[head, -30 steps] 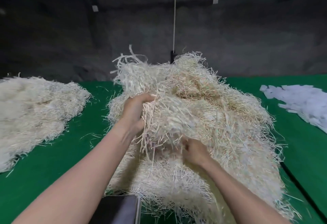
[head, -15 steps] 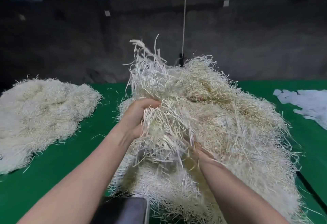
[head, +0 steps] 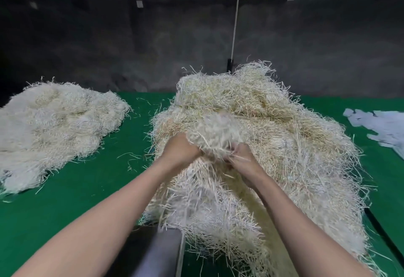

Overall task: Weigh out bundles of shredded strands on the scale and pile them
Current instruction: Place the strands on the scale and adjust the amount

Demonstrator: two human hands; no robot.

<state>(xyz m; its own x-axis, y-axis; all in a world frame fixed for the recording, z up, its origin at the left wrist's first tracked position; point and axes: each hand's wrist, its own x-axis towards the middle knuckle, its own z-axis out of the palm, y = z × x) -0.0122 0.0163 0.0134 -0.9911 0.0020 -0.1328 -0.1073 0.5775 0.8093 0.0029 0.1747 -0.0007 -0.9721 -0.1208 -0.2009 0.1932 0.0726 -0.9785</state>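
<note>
Dark, rough wall (head: 109, 47) fills the background, and green cloth covers the bench (head: 87, 189) below it. Far off to the left of my hands lies a low, spread-out pile of pale strands (head: 54, 128), well apart from everything I am touching, with a few loose strands scattered on the green between it and my left forearm.

My left hand (head: 179, 152) is clenched on the left side of a bundle (head: 214, 134) of shredded strands, fingers buried in it. The bundle sits between my two hands, raised just above the near slope of the big heap (head: 284, 145) – it is blurred, so I cannot tell where its edges end. My right hand (head: 242, 158) grasps the bundle's lower right edge, fingers curled, with strands poking out between them.

Below my hands, near my left elbow, a grey metal plate (head: 157, 252) shows at the heap's foot – strands hang over its far edge.

The big heap rises behind and to the right of my hands. Above it a white cord (head: 236, 14) hangs down the wall. Far right of my hands, flat white sheets (head: 380, 125) lie on the bench.
</note>
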